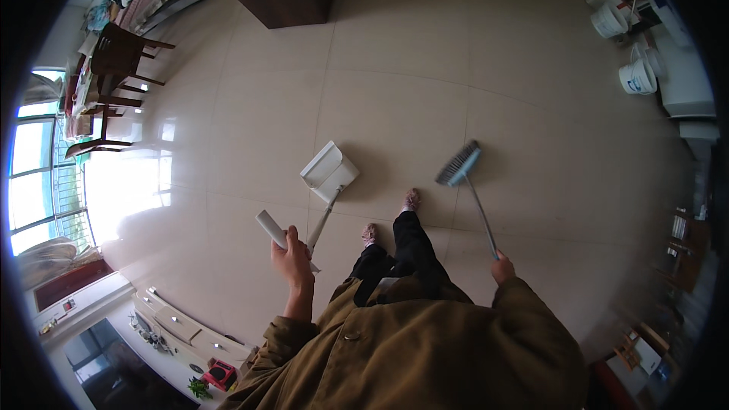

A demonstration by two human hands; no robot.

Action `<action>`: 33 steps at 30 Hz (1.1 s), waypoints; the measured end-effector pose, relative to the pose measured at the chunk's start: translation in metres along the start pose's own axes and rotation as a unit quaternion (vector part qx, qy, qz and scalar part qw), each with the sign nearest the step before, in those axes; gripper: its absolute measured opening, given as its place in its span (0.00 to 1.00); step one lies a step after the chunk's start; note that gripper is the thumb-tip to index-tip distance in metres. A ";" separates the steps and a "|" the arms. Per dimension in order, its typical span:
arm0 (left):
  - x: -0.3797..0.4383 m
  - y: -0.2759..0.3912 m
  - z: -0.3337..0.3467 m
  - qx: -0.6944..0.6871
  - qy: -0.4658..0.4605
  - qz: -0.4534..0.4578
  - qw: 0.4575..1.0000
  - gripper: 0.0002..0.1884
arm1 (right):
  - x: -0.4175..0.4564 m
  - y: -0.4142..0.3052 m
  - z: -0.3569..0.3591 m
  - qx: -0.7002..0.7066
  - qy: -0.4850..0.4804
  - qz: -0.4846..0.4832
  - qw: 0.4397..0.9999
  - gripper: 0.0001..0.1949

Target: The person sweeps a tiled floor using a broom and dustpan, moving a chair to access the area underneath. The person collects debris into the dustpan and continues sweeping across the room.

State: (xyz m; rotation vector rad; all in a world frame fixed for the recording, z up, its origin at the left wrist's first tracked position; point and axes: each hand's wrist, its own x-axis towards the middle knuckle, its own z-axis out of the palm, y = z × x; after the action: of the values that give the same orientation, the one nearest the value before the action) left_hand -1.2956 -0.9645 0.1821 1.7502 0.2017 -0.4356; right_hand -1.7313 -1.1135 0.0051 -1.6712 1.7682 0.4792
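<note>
My left hand (293, 258) is wrapped around the pale handle of a long-handled dustpan. The white dustpan (330, 172) hangs or rests just ahead of my feet, left of centre; whether it touches the floor I cannot tell. In my right hand (502, 269) is the thin grey stick of a broom. Its light blue head with dark bristles (459, 164) lies ahead and to the right, slightly blurred, with a shadow beside it. Between the two tools are my feet in pink shoes (412, 199), one in front of the other.
Beige floor tiles (393, 108) spread all around. A dark wooden cabinet (290, 3) stands ahead, wooden chairs (119, 57) at the left by a bright window (34, 154). White buckets (638, 77) sit along the right. Behind-left is a low drawer cabinet (182, 324) near a television (122, 367).
</note>
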 end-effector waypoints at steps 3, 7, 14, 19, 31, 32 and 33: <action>0.003 0.001 0.004 -0.001 -0.016 0.009 1.000 0.09 | -0.038 0.016 -0.022 -0.055 -0.001 0.034 0.998 0.17; -0.001 -0.001 0.005 -0.010 -0.038 -0.001 0.999 0.09 | -0.072 0.000 -0.014 -0.051 0.041 -0.010 0.998 0.16; -0.009 -0.009 0.000 -0.012 -0.043 0.012 0.999 0.08 | -0.028 -0.118 0.041 0.092 0.008 -0.148 0.985 0.15; -0.006 -0.012 -0.014 -0.010 -0.033 0.022 0.999 0.08 | 0.034 -0.190 0.062 0.026 0.066 -0.240 0.968 0.14; -0.029 -0.013 -0.006 0.040 -0.067 0.044 0.996 0.10 | -0.056 0.069 0.018 -0.049 -0.064 0.072 0.994 0.15; -0.027 -0.011 -0.005 0.032 -0.045 0.044 0.998 0.10 | -0.065 0.078 0.012 -0.060 -0.047 0.088 0.993 0.14; -0.023 -0.008 -0.004 0.016 -0.028 0.051 0.998 0.10 | -0.072 0.083 0.006 -0.084 -0.022 0.071 0.994 0.14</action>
State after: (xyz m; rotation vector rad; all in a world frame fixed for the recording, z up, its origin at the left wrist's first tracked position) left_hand -1.3187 -0.9561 0.1847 1.7684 0.0658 -0.4151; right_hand -1.8124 -1.0459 0.0350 -1.6394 1.8667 0.7412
